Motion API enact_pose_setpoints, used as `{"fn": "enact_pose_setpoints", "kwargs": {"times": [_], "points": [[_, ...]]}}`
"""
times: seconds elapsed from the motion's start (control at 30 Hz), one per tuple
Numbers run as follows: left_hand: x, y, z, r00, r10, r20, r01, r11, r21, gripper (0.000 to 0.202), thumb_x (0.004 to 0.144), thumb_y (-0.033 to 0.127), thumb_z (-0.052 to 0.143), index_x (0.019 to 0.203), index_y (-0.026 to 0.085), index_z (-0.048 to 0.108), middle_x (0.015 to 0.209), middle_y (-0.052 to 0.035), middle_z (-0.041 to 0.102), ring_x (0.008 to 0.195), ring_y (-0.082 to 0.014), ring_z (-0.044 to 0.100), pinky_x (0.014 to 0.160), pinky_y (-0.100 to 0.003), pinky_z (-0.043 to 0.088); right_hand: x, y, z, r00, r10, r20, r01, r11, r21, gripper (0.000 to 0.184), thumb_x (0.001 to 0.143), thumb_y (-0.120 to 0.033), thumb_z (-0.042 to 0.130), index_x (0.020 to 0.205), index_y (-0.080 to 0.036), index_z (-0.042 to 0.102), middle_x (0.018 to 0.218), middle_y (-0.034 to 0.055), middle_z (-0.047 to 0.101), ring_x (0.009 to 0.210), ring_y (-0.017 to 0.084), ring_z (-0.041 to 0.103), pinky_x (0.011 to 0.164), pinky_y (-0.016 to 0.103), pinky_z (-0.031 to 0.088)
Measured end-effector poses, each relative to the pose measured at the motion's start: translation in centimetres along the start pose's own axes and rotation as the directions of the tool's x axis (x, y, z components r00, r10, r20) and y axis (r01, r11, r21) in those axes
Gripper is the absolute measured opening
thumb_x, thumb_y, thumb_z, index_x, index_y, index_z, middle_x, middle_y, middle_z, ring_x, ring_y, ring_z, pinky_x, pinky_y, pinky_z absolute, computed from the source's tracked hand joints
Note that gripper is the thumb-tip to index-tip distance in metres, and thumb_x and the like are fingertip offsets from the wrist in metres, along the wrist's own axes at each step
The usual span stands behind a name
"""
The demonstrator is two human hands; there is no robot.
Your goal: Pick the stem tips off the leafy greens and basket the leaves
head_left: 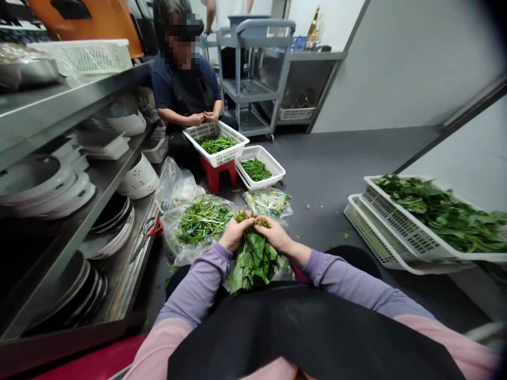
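Both my hands meet in front of me over a bunch of leafy greens [256, 258], whose leaves hang down toward my black apron. My left hand [236, 232] is closed round the stem end from the left. From the right, my right hand [274, 232] pinches the stems with fingers bent. The exact fingertip contact is partly hidden by the stems. Just beyond my hands, a clear plastic bag [178, 248] lies open on the floor with cut green stems [206, 219] in it. A smaller bag of stems [269, 202] is near my right hand.
White baskets [380, 243] of leafy greens stand at my right. Opposite, a co-worker [186, 89] sits behind a basket of green pods [216, 145] on a red stool [219, 177]. Another basket [259, 168] is beside it. Left are steel shelves [79, 95] with dishes and red-handled scissors [148, 232].
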State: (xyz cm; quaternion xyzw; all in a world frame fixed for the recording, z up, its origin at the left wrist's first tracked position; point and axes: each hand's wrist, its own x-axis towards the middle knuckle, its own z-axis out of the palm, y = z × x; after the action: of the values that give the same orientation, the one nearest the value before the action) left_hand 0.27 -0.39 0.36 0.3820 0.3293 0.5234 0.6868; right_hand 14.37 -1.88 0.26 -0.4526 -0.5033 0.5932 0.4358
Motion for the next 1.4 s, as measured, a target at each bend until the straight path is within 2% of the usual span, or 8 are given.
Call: {"fn": "enact_pose_setpoints", "kwargs": {"times": [0.4, 0.57, 0.67, 0.77, 0.87, 1.03, 1.2, 1.4], "points": [[-0.2, 0.1, 0.4, 0.995, 0.069, -0.076, -0.066, 0.997, 0.043, 0.025, 0.060, 0.029, 0.073, 0.068, 0.014, 0.055, 0.074, -0.0027, 0.063, 0.069, -0.0131, 0.059, 0.072, -0.028, 0.044, -0.2, 1.2, -0.6, 0.962, -0.029, -0.271, 0.030, 1.000, 0.002, 0.030, 0.063, -0.040, 0.066, 0.075, -0.015, 0.053, 0.069, -0.0009, 0.054, 0.063, 0.010, 0.047, 0.062, 0.025, 0.040], [1.2, 1.4, -1.7, 0.904, 0.075, -0.422, -0.115, 0.991, -0.072, 0.031, 0.054, 0.032, 0.073, 0.064, 0.014, 0.050, 0.053, 0.0034, 0.054, 0.052, -0.0105, 0.053, 0.059, -0.026, 0.043, 1.2, -0.1, -5.3, 0.754, -0.055, -0.654, 0.133, 0.989, 0.071, 0.036, 0.062, -0.047, 0.064, 0.072, -0.017, 0.046, 0.056, -0.0062, 0.043, 0.048, 0.007, 0.037, 0.049, 0.022, 0.034], [1.5, 2.5, -2.8, 0.832, 0.219, -0.510, -0.175, 0.975, 0.135, 0.029, 0.054, 0.030, 0.072, 0.060, 0.014, 0.049, 0.049, 0.0051, 0.049, 0.046, -0.0067, 0.046, 0.054, -0.022, 0.039, 1.7, -2.5, -9.2, 0.610, -0.283, -0.740, 0.177, 0.959, -0.221, 0.031, 0.068, -0.046, 0.058, 0.073, -0.017, 0.049, 0.058, -0.0039, 0.047, 0.050, 0.009, 0.041, 0.053, 0.023, 0.036], [0.8, 2.8, -2.1, 0.915, 0.285, -0.285, -0.171, 0.915, 0.366, 0.025, 0.058, 0.030, 0.072, 0.068, 0.013, 0.055, 0.054, 0.0040, 0.051, 0.048, -0.0061, 0.045, 0.052, -0.021, 0.037, 1.5, -4.3, -9.8, 0.819, -0.442, -0.366, 0.096, 0.734, -0.672, 0.017, 0.070, -0.033, 0.056, 0.073, -0.016, 0.057, 0.070, 0.0030, 0.060, 0.064, 0.013, 0.052, 0.064, 0.025, 0.038], [-0.3, 2.0, -0.3, 0.987, 0.158, 0.011, -0.142, 0.855, 0.500, 0.033, 0.061, 0.032, 0.071, 0.086, 0.012, 0.061, 0.061, 0.0020, 0.055, 0.051, -0.0070, 0.045, 0.052, -0.022, 0.037, 1.1, -4.2, -6.5, 0.987, -0.135, 0.086, 0.140, 0.463, -0.875, 0.010, 0.069, -0.025, 0.055, 0.068, -0.017, 0.060, 0.072, 0.0054, 0.063, 0.068, 0.016, 0.054, 0.063, 0.026, 0.037], [-0.8, 1.1, 0.4, 0.977, 0.152, 0.147, -0.210, 0.771, 0.601, 0.026, 0.063, 0.034, 0.071, 0.071, 0.012, 0.059, 0.061, 0.0002, 0.056, 0.056, -0.0091, 0.049, 0.058, -0.023, 0.040, 1.0, -3.8, -2.1, 0.955, 0.119, 0.270, 0.158, 0.567, -0.808, 0.011, 0.070, -0.024, 0.056, 0.071, -0.015, 0.061, 0.069, 0.0035, 0.061, 0.063, 0.013, 0.051, 0.060, 0.024, 0.036], [0.0, 1.2, -0.7, 0.984, 0.153, 0.096, -0.180, 0.856, 0.484, 0.024, 0.070, 0.035, 0.066, 0.069, 0.014, 0.055, 0.055, 0.0016, 0.054, 0.051, -0.0089, 0.050, 0.055, -0.023, 0.041, 2.4, -4.8, -4.4, 0.863, 0.351, 0.364, -0.151, 0.866, -0.477, 0.025, 0.067, -0.035, 0.063, 0.077, -0.012, 0.060, 0.053, -0.0034, 0.050, 0.046, 0.007, 0.041, 0.047, 0.021, 0.032], [0.0, 1.3, -0.2, 0.982, 0.173, 0.081, -0.191, 0.865, 0.464, 0.023, 0.068, 0.033, 0.067, 0.074, 0.014, 0.055, 0.060, 0.0012, 0.058, 0.054, -0.0088, 0.053, 0.058, -0.023, 0.044, 1.4, -3.6, -5.0, 0.746, 0.419, 0.519, -0.465, 0.884, -0.046, 0.019, 0.071, -0.027, 0.060, 0.081, -0.011, 0.058, 0.065, 0.0010, 0.059, 0.045, 0.005, 0.044, 0.042, 0.017, 0.034]]}}
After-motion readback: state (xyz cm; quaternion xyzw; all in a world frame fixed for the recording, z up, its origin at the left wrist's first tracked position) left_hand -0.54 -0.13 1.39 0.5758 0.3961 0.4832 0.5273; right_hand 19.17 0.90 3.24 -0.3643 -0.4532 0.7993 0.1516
